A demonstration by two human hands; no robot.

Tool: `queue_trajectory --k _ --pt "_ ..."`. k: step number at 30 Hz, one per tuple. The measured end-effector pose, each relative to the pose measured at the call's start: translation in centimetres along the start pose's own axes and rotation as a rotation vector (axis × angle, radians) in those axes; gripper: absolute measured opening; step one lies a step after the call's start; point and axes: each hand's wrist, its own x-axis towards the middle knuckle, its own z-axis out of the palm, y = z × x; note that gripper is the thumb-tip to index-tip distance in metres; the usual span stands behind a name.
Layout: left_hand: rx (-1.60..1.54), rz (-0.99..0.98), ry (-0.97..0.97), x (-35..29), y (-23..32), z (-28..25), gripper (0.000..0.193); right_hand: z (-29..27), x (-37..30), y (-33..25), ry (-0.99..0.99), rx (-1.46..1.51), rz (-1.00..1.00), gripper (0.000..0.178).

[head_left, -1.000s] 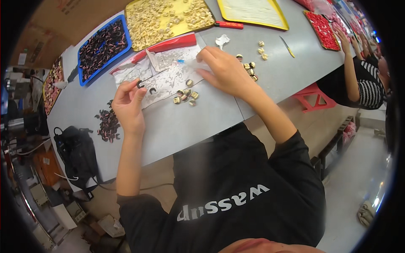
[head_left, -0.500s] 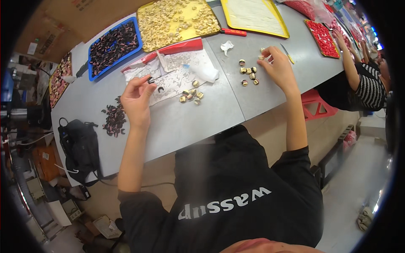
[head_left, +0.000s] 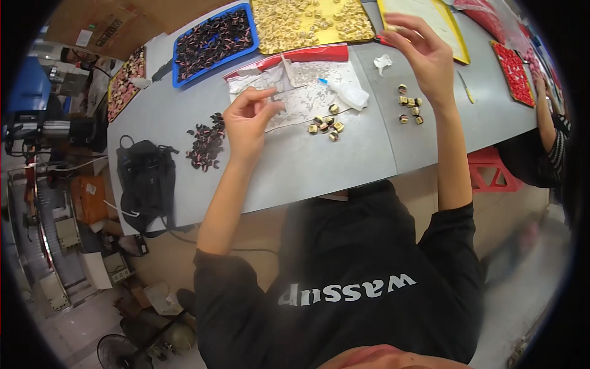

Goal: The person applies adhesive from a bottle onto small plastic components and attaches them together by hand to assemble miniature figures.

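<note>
My left hand [head_left: 251, 122] is over the near-left edge of a white sheet [head_left: 295, 111], thumb and forefinger apart, with nothing visible between them. My right hand [head_left: 425, 58] is raised near a yellow tray [head_left: 452, 31] at the far right, its fingertips closed on a small cream piece. Below it lies a group of cream-and-black pieces [head_left: 410, 103]. More such pieces [head_left: 326, 126] sit by the sheet's near edge. A white squeeze bottle [head_left: 347, 94] with a blue tip rests across the sheet. Left of my left hand is a pile of dark curved pieces [head_left: 206, 144].
A blue tray [head_left: 215, 43] of dark curved pieces and a yellow tray [head_left: 310, 24] of cream pieces stand at the back. A black bag [head_left: 146, 181] lies at the left edge. A knife [head_left: 467, 87] and a crumpled tissue [head_left: 382, 63] lie right. Another person's arm [head_left: 544, 114] works beside red pieces.
My right hand has lifted from beside the right group toward the far yellow tray. The dark curved piece seen in my left fingers no longer shows. The whole view has shifted.
</note>
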Motion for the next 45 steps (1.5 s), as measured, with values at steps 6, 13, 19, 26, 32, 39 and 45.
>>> queue_trajectory --k 6,13,19,26,32,39,45 --pt "0.010 0.019 0.026 0.3 0.2 -0.6 0.025 7.7 -0.4 0.1 -0.386 0.317 0.131 0.019" --pt "-0.045 0.006 -0.039 -0.2 0.8 -0.1 0.027 10.3 -4.0 -0.1 -0.390 0.622 0.421 0.018" --pt "-0.088 0.042 -0.078 -0.5 0.5 -0.2 0.029 10.4 -4.1 -0.4 -0.432 0.715 0.590 0.020" --pt "-0.125 0.071 -0.117 -0.6 0.2 0.1 0.030 10.5 -4.3 -0.9 -0.490 0.775 0.753 0.021" --pt "-0.104 0.069 -0.107 -0.8 0.4 0.5 0.030 10.8 -5.0 -0.3 -0.500 0.890 0.785 0.019" --pt "0.016 0.163 -0.096 -1.0 0.6 1.0 0.029 10.8 -5.2 0.1 -0.495 1.081 0.810 0.030" --pt "0.190 0.217 -0.096 -1.2 1.1 0.9 0.033 10.4 -5.2 0.4 -0.531 1.083 0.818 0.038"
